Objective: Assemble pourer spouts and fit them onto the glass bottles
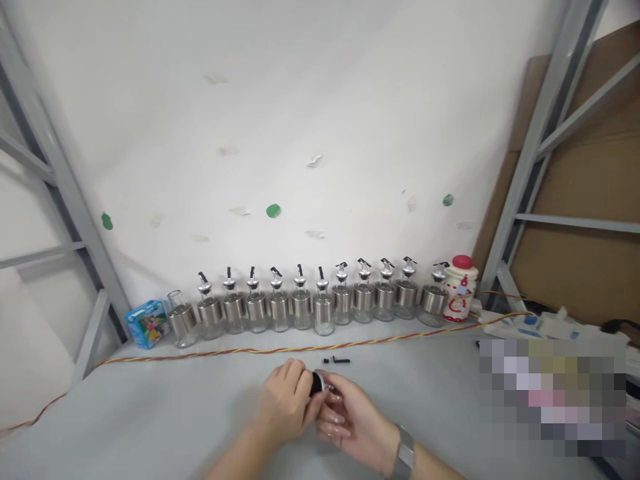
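Note:
My left hand (284, 400) and my right hand (357, 417) meet over the front of the grey table. Between them is a small black-and-silver pour spout (317, 385), mostly covered by fingers. The left fingers close on its black side, while the right thumb and fingers grip its silver side. Just beyond the hands lie a thin black lever (342, 361) and a tiny black piece (325, 361). Behind stands a row of glass bottles with steel sleeves, one (323, 313) nearest the hands, most topped with spouts. The leftmost bottle (183, 323) has a bare glass neck.
A twisted red-yellow cord (280, 350) crosses the table before the bottles. A blue box (148, 325) stands at the left end, a red-lidded container (460, 290) at the right. Power strips (545, 325) and a blurred patch lie at right. Grey shelf posts (530, 153) flank the table.

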Available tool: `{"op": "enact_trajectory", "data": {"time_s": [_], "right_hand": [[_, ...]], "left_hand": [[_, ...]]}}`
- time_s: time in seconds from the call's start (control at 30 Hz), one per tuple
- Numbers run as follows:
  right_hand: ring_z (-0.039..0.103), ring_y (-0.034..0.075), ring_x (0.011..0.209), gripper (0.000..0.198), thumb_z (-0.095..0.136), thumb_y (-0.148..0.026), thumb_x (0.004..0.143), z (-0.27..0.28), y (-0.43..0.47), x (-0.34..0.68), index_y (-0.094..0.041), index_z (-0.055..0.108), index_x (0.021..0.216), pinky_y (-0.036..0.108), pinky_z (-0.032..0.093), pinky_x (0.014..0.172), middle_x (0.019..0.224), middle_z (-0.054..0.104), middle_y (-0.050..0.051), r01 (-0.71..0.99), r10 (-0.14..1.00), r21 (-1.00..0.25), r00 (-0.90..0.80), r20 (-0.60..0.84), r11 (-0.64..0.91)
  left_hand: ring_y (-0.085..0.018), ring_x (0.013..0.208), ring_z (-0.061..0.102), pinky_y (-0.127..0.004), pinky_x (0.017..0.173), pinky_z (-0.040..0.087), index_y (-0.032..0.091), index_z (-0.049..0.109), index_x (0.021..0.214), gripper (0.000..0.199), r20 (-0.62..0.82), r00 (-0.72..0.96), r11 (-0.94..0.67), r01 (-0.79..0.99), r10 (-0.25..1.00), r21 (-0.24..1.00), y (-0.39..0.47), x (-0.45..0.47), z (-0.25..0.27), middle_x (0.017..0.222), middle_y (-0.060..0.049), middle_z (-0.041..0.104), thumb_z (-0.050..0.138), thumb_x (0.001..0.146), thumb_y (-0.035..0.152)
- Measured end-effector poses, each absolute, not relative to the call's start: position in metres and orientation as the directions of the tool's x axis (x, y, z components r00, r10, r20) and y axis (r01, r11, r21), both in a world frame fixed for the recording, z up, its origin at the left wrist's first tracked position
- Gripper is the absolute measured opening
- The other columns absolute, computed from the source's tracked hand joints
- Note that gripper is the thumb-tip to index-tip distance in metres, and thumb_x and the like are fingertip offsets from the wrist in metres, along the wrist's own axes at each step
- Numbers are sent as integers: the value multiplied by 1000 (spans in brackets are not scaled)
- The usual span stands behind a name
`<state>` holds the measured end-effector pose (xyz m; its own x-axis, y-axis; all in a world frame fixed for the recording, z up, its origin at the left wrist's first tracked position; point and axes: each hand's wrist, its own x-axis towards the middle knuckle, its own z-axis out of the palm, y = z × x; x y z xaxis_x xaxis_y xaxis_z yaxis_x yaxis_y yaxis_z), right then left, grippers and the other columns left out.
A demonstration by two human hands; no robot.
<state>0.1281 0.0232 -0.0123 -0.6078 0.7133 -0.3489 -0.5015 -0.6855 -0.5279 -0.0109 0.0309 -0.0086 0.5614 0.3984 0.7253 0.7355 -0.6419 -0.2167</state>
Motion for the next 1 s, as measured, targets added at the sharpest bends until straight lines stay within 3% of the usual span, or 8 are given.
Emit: {"op": "enact_trajectory", "data": {"time_s": [0.13, 0.33, 0.43, 0.57, 0.7, 0.83, 0.93, 1.0], "right_hand": [[22, 3, 29, 39, 42, -33, 82, -15, 24, 125, -18, 36, 47, 16, 12, 34, 34, 30, -8, -538, 775, -563, -496, -391, -628], [26, 3, 35, 37, 60, -44, 70, -21, 25, 125, -17, 40, 52, 17, 14, 36, 41, 33, -9, -560, 893, -720, -409, -190, -410], [25, 3, 36, 43, 60, -51, 66, -16, 23, 123, -18, 38, 51, 18, 14, 37, 41, 31, -9, -532, 925, -784, -355, -137, -320], [24, 3, 36, 47, 57, -58, 63, -13, 24, 119, -19, 34, 50, 19, 15, 36, 39, 30, -9, -456, 963, -865, -251, -99, -208], [28, 6, 35, 47, 44, -63, 70, -20, 26, 118, -20, 36, 52, 21, 22, 36, 40, 32, -8, -274, 991, -961, -131, -12, -48], [33, 9, 42, 40, 31, -54, 82, -22, 23, 122, -21, 37, 60, 23, 30, 42, 48, 35, -6, 4, 990, -993, -67, 121, 121], [40, 12, 54, 31, 29, -40, 88, -21, 23, 128, -21, 39, 66, 25, 34, 52, 58, 42, -3, 266, 938, -900, -92, 335, 347], [42, 15, 62, 26, 30, -31, 89, -21, 25, 132, -20, 40, 68, 27, 35, 60, 65, 47, 0, 443, 857, -739, -168, 487, 507]], "left_hand": [[-16, 53, 46, -26, 47, 34, 18, 45, 69, 18, 754, 532, -665, 727, 386, -172, 31, -6, -14, 58, -2, 48, 35, 83, 23], [-14, 55, 47, -24, 50, 35, 19, 42, 69, 21, 738, 395, -649, 757, 547, 75, 34, -1, -28, 59, -1, 48, 31, 86, 19], [-14, 55, 46, -24, 52, 35, 20, 40, 67, 24, 683, 294, -612, 739, 668, 281, 33, 3, -29, 60, 0, 47, 27, 88, 22], [-14, 57, 46, -24, 55, 36, 21, 39, 67, 27, 502, 139, -466, 635, 854, 617, 29, 11, -24, 62, 0, 46, 24, 89, 29], [-14, 61, 45, -25, 59, 36, 20, 41, 68, 29, 395, 61, -377, 461, 917, 803, 25, 18, -17, 64, 0, 46, 25, 88, 35], [-12, 54, 40, -24, 53, 34, 19, 44, 67, 32, 262, -19, -248, 267, 965, 931, 29, 19, -14, 58, 3, 42, 32, 84, 45], [-9, 44, 32, -22, 43, 27, 20, 42, 62, 38, 85, -30, -82, 75, 996, 994, 34, 19, -14, 49, 7, 34, 37, 77, 54], [-7, 38, 26, -20, 39, 22, 20, 37, 56, 43, -49, -19, 49, -25, 999, 999, 37, 19, -15, 43, 9, 29, 41, 71, 60]]}}
